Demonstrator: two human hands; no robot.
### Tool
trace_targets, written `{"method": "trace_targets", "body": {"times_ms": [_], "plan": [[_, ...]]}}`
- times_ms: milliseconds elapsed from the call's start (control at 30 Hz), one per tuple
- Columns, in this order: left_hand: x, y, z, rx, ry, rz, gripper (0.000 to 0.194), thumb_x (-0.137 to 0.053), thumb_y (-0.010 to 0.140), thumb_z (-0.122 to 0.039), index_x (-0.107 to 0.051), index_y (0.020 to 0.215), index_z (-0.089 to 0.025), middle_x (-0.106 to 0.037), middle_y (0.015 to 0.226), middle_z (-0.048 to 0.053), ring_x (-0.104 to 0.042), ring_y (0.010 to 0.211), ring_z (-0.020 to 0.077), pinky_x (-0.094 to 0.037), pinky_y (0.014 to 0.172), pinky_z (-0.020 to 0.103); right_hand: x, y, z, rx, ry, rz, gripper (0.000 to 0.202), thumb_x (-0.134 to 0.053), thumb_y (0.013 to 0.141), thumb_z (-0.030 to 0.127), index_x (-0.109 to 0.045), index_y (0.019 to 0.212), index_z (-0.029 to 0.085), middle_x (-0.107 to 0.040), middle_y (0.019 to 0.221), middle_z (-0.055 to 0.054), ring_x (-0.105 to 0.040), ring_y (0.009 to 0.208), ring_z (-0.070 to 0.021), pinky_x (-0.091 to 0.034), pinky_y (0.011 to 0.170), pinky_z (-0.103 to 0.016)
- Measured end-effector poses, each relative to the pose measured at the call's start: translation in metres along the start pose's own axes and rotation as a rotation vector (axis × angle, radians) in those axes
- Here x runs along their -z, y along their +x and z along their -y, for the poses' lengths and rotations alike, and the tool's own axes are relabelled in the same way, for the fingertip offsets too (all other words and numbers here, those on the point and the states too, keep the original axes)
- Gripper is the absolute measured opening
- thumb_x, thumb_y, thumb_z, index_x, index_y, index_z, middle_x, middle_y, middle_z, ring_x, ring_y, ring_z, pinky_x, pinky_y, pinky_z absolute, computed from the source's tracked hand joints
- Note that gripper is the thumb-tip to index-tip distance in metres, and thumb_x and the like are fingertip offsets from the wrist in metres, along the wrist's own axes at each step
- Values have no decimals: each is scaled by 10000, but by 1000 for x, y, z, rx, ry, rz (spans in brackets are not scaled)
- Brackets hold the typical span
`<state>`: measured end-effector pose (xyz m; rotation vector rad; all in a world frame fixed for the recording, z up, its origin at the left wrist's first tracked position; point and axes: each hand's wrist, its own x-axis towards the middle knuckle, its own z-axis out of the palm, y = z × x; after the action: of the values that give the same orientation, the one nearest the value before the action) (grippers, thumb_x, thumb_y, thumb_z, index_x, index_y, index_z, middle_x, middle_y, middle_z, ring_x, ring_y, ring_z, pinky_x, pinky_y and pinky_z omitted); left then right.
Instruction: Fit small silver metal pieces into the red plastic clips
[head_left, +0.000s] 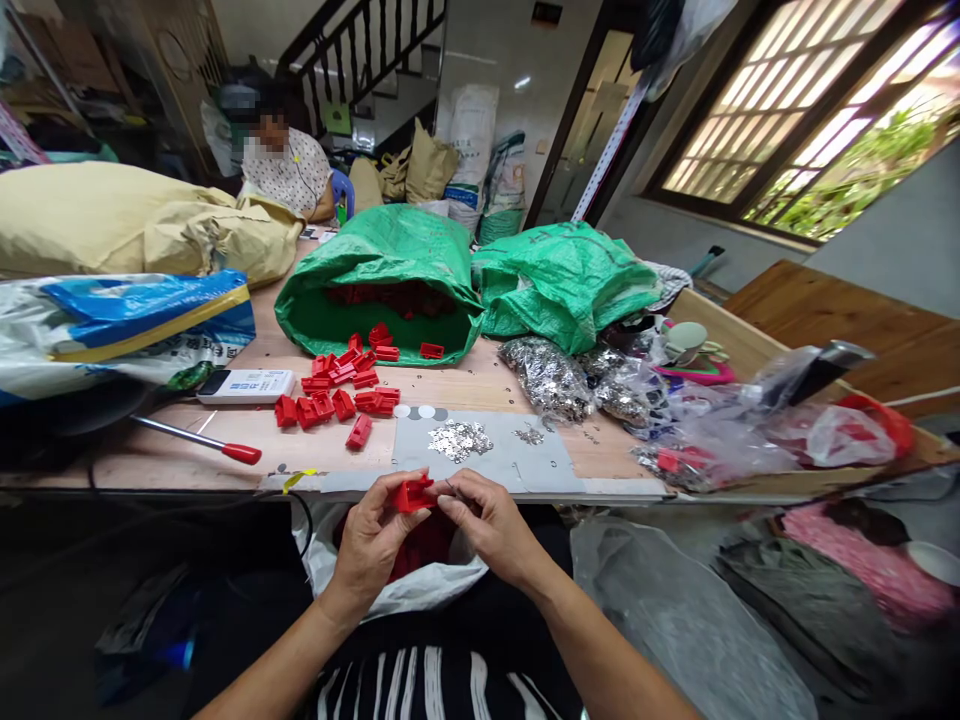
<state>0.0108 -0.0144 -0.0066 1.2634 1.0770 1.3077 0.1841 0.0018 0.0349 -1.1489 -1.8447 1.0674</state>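
Observation:
My left hand (373, 535) grips a red plastic housing (412, 493) between thumb and fingers, just over the table's front edge. Close beside it on the right, my right hand (481, 522) is pinched at the housing's end; a thin dark piece shows at its fingertips, too small to name. Below both hands, a white sack (442, 590) in my lap holds more red parts. On the table ahead lie a pile of small silver metal pieces (459, 440) on a grey sheet (510, 468) and a cluster of loose red housings (341, 375).
A green sack (390, 240) with red parts inside lies open at the back; a second green sack (562, 285) is beside it. Bags of metal pieces (547, 378) lie right. A red-tipped lever (240, 453) juts out left. A person (289, 165) sits across the table.

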Motion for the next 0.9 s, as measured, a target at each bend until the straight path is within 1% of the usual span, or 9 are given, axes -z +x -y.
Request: {"method": "trace_targets", "body": {"times_ms": [100, 200, 333, 467, 600, 733, 833, 900], "plan": [[0, 1, -1, -2, -14, 2, 329, -692, 769, -282, -644, 1090, -230, -679, 1184, 61, -637, 1068, 214, -482, 962, 342, 7, 2, -1, -57, 113, -27, 215, -534, 885, 351, -649, 979, 196, -610, 874, -25, -551, 785, -148, -433, 719, -258], [0, 1, -2, -10, -16, 10, 318, -697, 763, -278, -658, 1076, -236, -677, 1192, 60, -615, 1115, 226, -467, 988, 364, 10, 5, -2, -94, 129, -81, 180, -580, 847, 359, -602, 895, 188, -575, 821, -5, -501, 712, -126, -407, 647, -234], [1, 1, -1, -15, 18, 26, 319, -705, 753, -273, -678, 1069, -238, -667, 1212, 69, -575, 1179, 253, -413, 1048, 417, 5, 8, -3, -122, 164, -70, 207, -625, 808, 382, -541, 793, 194, -529, 742, 23, -459, 669, -114, -387, 620, -225], [2, 1, -3, -19, 55, 36, 320, -696, 757, -273, -680, 1075, -239, -679, 1192, 66, -556, 1205, 261, -398, 1059, 434, -2, 9, -6, -155, 254, -58, 277, -668, 766, 421, -507, 760, 195, -496, 706, 38, -435, 646, -106, -369, 602, -223], [1, 3, -9, -46, 93, 34, 313, -690, 762, -270, -675, 1072, -240, -691, 1170, 60, -586, 1167, 256, -413, 1046, 424, -2, 9, -9, -206, 368, -14, 330, -683, 747, 466, -488, 768, 200, -473, 696, 48, -406, 602, -94, -338, 555, -216], [-1, 4, -13, -89, 129, 46, 307, -681, 772, -266, -667, 1077, -234, -700, 1150, 56, -611, 1129, 247, -438, 1018, 396, 2, 8, -9, -199, 411, -11, 347, -717, 724, 450, -486, 776, 196, -466, 715, 47, -416, 631, -93, -345, 580, -215], [-5, 2, -12, -116, 164, 76, 311, -662, 790, -260, -654, 1100, -241, -704, 1136, 49, -648, 1058, 231, -482, 953, 355, 4, 8, -9, -221, 464, 32, 380, -739, 702, 442, -455, 757, 196, -445, 698, 56, -392, 603, -81, -324, 550, -203], [-8, 0, -10, -122, 192, 80, 306, -650, 800, -260, -646, 1106, -244, -714, 1105, 41, -668, 999, 216, -506, 896, 319, 3, 6, -11, -274, 516, 73, 402, -748, 692, 439, -431, 752, 199, -417, 658, 72, -340, 542, -65, -272, 493, -189]]}}
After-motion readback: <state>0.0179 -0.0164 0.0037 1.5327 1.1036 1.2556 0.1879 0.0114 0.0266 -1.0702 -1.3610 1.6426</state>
